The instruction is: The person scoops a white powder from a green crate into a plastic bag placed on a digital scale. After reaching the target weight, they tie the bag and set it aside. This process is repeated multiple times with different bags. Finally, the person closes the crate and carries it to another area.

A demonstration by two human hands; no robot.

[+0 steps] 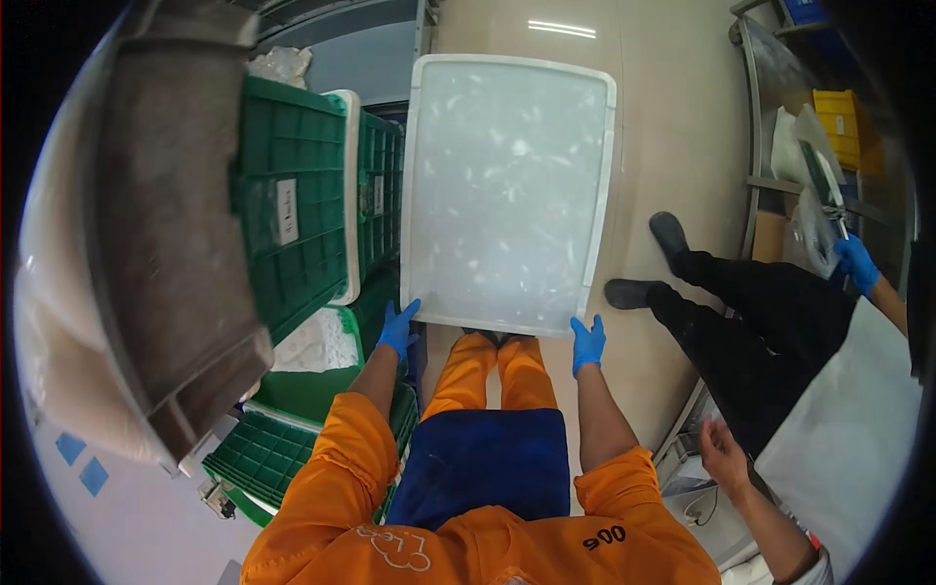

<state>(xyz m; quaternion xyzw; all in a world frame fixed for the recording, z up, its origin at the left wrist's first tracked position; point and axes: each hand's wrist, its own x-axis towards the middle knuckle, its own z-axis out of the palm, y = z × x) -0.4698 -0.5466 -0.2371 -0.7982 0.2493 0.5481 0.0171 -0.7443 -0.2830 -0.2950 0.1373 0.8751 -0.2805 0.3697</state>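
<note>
My left hand [397, 330] and right hand [587, 343], blue-gloved, fingers curled, grip the near corners of the white plastic tray [507, 185], which stretches toward twelve o'clock. Green crates [292, 214], probably stacked, stand at nine o'clock.

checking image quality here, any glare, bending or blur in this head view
Head view: fisheye bends the green crates and shelf edges toward the black rim; ceiling light glares on the floor; the white tray, gripped by left hand and right hand, looks cloudy; centre is sharp, edges soften.
</note>
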